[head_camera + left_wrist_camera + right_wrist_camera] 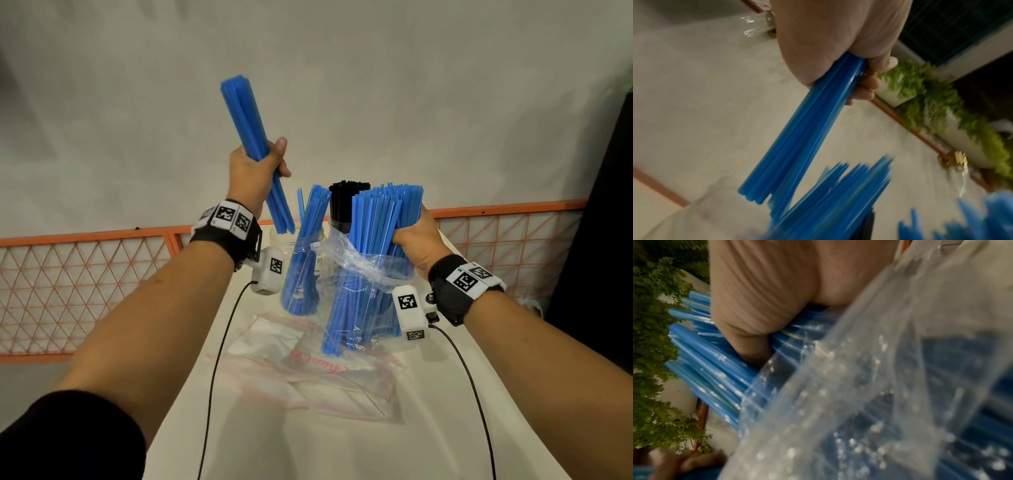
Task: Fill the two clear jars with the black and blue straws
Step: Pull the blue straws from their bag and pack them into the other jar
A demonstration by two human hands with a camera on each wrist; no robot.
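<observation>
My left hand [263, 164] is raised above the table and grips a tight bundle of blue straws [255, 144] that slants up to the left; the left wrist view shows the fingers [865, 87] wrapped round that bundle [812, 123]. Below its lower end a clear jar [310, 240] stands with blue straws [303, 274] leaning in it. Behind it, a second jar [337, 224] holds black straws [347, 202]. My right hand [414, 236] grips a thick bunch of blue straws [380, 219] standing in a clear plastic bag [363, 270]; up close the bag [859, 386] covers the straws [715, 369].
Empty clear bags with red print [308, 370] lie flat on the narrow white table [308, 445] in front of the jars. An orange mesh fence [85, 267] runs behind and to both sides. Black cables [219, 359] hang from both wrists. A dark panel [603, 240] stands at the right.
</observation>
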